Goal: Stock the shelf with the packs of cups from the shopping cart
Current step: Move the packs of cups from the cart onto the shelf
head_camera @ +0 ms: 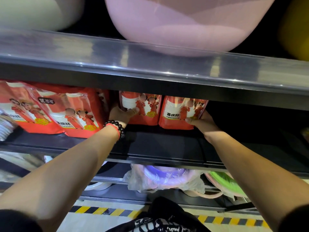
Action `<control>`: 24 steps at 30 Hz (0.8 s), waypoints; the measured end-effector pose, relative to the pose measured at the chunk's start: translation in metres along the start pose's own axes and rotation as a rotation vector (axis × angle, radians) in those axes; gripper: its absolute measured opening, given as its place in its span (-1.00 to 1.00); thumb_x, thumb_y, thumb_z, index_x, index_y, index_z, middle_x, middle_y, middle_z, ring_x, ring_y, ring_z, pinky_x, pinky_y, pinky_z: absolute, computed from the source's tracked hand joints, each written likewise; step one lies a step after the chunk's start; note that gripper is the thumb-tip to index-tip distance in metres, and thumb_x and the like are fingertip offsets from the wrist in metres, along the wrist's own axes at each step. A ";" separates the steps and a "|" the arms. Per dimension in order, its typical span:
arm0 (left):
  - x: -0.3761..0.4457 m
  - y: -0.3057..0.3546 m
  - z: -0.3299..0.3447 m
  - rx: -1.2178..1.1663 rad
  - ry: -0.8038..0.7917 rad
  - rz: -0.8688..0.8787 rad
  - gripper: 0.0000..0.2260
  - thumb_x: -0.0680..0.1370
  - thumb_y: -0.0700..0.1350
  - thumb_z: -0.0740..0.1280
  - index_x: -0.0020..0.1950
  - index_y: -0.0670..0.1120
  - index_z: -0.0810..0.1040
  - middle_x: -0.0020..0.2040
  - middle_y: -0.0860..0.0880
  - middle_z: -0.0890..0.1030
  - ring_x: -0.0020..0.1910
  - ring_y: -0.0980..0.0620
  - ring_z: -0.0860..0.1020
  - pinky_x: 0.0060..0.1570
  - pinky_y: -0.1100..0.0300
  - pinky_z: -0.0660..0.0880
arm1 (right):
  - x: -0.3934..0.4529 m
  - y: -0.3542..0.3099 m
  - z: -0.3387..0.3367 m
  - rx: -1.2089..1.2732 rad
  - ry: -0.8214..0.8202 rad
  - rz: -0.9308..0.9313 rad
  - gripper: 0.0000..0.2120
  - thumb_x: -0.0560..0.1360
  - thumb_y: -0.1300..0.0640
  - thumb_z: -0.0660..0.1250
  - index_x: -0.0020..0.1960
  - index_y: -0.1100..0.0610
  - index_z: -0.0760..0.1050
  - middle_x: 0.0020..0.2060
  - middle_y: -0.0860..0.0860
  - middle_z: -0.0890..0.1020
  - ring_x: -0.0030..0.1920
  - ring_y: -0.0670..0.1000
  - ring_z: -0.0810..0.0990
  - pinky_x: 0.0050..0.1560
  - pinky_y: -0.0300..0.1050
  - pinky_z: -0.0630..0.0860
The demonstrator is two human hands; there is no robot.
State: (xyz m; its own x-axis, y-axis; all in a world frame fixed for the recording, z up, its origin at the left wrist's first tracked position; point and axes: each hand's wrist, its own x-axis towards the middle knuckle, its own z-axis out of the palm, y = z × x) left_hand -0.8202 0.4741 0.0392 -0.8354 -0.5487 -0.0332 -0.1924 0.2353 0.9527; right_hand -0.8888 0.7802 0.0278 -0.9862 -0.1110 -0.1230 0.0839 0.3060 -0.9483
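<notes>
Head view. We reach both arms into the middle shelf [158, 148] of a dark store rack. Our left hand [122, 114], with a beaded bracelet [115, 125] at the wrist, is wrapped around the left side of one red pack of cups [143, 108]; the thumb lies across its front face and the other fingers are hidden behind it, so the hand is closed on the pack. Our right hand [202, 120] grips the lower right corner of a second red pack [180, 113], thumb in front, fingers curled behind it. The two packs stand upright, touching side by side, well back on the shelf board. To their left, two more red packs [55, 111] stand nearer the front edge, tilted a little and overlapping.

Above, a pink basin [180, 25] rests on the upper shelf behind a clear price rail [150, 64]. Below, bagged plastic basins [165, 178] fill the lower shelf, and hazard tape [100, 210] marks the floor.

Progress, as we judge it: at least four packs are on the shelf, the last two under final adjustment. Dark bare board remains to the right. The shopping cart is out of view, so we cannot tell how many packs remain.
</notes>
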 end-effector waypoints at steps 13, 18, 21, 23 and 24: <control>-0.075 -0.021 -0.036 0.337 -0.193 -0.004 -0.62 0.45 -0.10 0.42 0.25 -0.10 0.52 0.20 -0.16 0.58 0.18 -0.15 0.55 0.20 0.13 0.43 | -0.082 0.011 0.031 -0.304 0.297 0.279 -0.90 0.46 0.15 0.47 -0.04 0.06 0.61 -0.10 0.04 0.67 0.09 0.14 0.64 0.12 -0.12 0.48; -0.117 -0.033 -0.068 0.244 -0.356 -0.043 -0.89 0.52 -0.18 0.39 0.03 -0.05 0.58 0.00 0.00 0.62 0.11 -0.05 0.58 0.20 0.22 0.43 | -0.142 -0.004 0.080 -0.218 0.163 0.218 -0.79 0.47 0.27 0.41 -0.20 -0.04 0.55 -0.28 -0.02 0.61 -0.17 0.05 0.59 -0.03 -0.12 0.54; -0.142 -0.039 -0.091 0.162 -0.447 -0.075 -0.84 0.54 -0.22 0.36 -0.15 0.04 0.53 -0.15 0.00 0.62 -0.09 -0.01 0.58 -0.13 0.44 0.46 | -0.178 -0.014 0.108 -0.203 0.075 0.114 -0.78 0.50 0.32 0.37 -0.13 0.00 0.59 -0.24 0.01 0.64 -0.20 0.01 0.56 -0.13 -0.19 0.49; -0.156 -0.042 -0.107 0.146 -0.475 -0.084 -0.79 0.55 -0.24 0.35 -0.19 0.05 0.53 -0.18 -0.02 0.62 -0.16 0.01 0.55 -0.24 0.49 0.41 | -0.198 -0.023 0.124 -0.193 0.015 0.072 -0.77 0.52 0.35 0.35 -0.12 0.02 0.59 -0.24 -0.03 0.63 -0.19 -0.01 0.56 -0.12 -0.21 0.49; -0.162 -0.043 -0.115 0.139 -0.483 -0.084 -0.78 0.55 -0.25 0.34 -0.20 0.04 0.53 -0.17 -0.03 0.62 -0.16 0.01 0.54 -0.19 0.43 0.44 | -0.208 -0.028 0.132 -0.188 -0.013 0.057 -0.75 0.52 0.37 0.34 -0.13 0.02 0.59 -0.26 -0.06 0.62 -0.19 -0.01 0.55 -0.10 -0.21 0.49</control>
State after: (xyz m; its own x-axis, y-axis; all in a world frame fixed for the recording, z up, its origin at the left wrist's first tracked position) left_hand -0.6170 0.4604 0.0384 -0.9505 -0.1445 -0.2751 -0.3084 0.3288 0.8926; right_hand -0.6677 0.6704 0.0412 -0.9785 -0.1004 -0.1804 0.1106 0.4832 -0.8685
